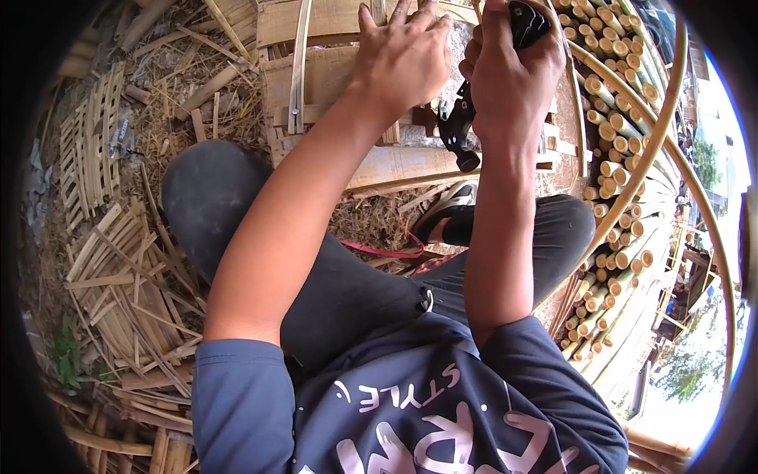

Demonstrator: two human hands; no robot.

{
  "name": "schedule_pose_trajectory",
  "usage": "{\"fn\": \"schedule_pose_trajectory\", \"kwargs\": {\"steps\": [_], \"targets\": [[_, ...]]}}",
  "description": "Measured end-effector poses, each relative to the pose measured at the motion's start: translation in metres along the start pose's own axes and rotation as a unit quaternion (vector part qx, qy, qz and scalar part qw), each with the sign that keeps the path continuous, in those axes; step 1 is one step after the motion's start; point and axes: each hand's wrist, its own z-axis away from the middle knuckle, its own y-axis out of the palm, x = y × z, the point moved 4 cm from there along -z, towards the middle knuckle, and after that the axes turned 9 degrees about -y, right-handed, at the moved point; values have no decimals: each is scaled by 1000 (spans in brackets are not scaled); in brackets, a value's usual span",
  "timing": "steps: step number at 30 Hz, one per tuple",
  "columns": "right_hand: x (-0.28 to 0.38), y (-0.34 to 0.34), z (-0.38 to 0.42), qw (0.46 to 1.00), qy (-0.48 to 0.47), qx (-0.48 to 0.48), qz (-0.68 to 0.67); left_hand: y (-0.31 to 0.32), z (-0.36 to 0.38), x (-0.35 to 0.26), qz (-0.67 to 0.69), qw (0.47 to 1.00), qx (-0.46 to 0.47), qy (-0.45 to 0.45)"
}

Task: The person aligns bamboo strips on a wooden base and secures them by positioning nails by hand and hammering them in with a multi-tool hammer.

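Observation:
My left hand (407, 57) lies palm down over the wooden platform (395, 167), its fingers stretched out and somewhat apart. Close beside it, my right hand (515, 75) is wrapped round a black tool that looks like a hammer (458, 126). One end of the tool, with a rounded knob, hangs below my fist, and a black patterned part shows above it. A pale surface is partly visible between my hands. A narrow split bamboo strip (299, 67) lies across the planks left of my left hand.
Stacked bamboo poles (624, 146) fill the right side, with a long curved pole (659, 134) in front. Split bamboo pieces (130, 284) and a slatted bamboo panel (91, 146) lie at left. A red strap (379, 251) is on the shaving-covered ground near my shoe (454, 201).

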Motion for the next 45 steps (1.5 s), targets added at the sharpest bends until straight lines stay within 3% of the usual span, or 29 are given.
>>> {"fn": "schedule_pose_trajectory", "kwargs": {"steps": [9,17,20,23,28,31,32,45], "targets": [[-1,-1,5,999,26,-29,-21,13,-3,4,-26,999,-30,5],[0,-3,13,997,-39,-47,-45,-3,5,0,-4,1000,-21,-1],[-4,-4,14,996,-38,-50,-55,9,0,6,-29,998,-57,22],[-9,-8,16,994,-58,-38,-80,-7,7,-2,17,1000,-18,10],[-1,-5,20,994,-65,-71,-47,14,1,7,18,998,-50,19],[4,0,25,990,-60,-103,-81,15,2,9,13,998,-51,23],[-6,-3,22,975,-70,-97,-190,17,-1,9,23,998,-49,21],[-5,-7,30,975,-94,-103,-172,-1,2,2,-6,1000,-5,5]]}}
